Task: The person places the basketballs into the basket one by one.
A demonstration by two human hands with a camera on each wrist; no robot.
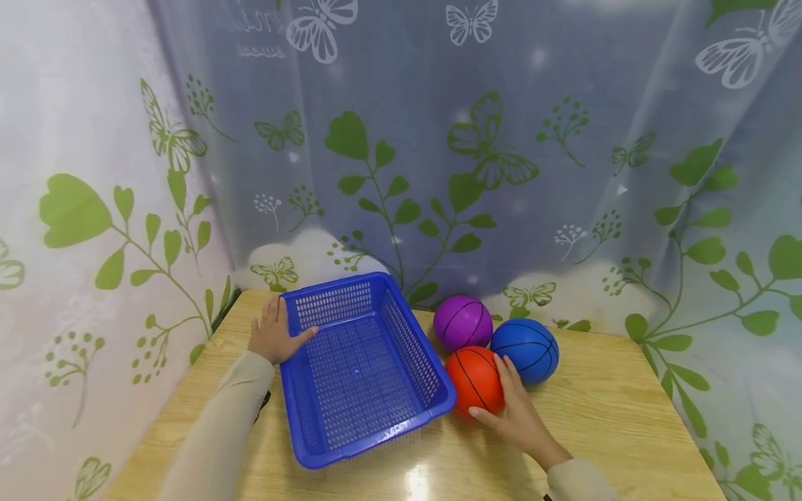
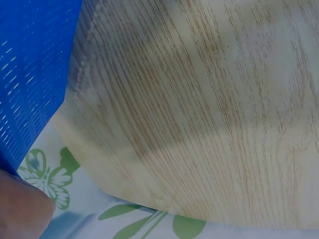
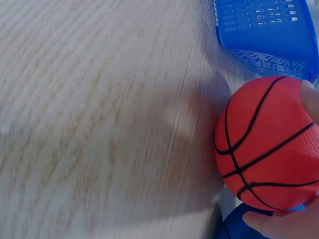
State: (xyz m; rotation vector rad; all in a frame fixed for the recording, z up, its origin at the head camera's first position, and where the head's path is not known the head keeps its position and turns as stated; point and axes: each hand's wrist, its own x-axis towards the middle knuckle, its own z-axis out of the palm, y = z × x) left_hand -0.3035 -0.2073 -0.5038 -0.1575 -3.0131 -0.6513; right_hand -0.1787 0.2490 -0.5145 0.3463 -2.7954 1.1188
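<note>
A blue plastic basket (image 1: 357, 369) with latticed walls stands on the table, nothing inside it. My left hand (image 1: 276, 334) rests on its left rim, fingers fairly straight and the thumb reaching over the inside. In the left wrist view only a fingertip (image 2: 25, 206) shows beside the basket wall. Right of the basket, my right hand (image 1: 516, 421) holds a red toy basketball (image 1: 473, 381) between thumb and fingers. The right wrist view shows fingers on two sides of the red ball (image 3: 269, 144). Whether this ball touches the table I cannot tell.
A purple ball (image 1: 462, 322) and a blue ball (image 1: 525, 350) sit just behind the red one, close together. The wooden table (image 1: 601, 417) ends at a patterned curtain (image 1: 401, 139) at the back and sides.
</note>
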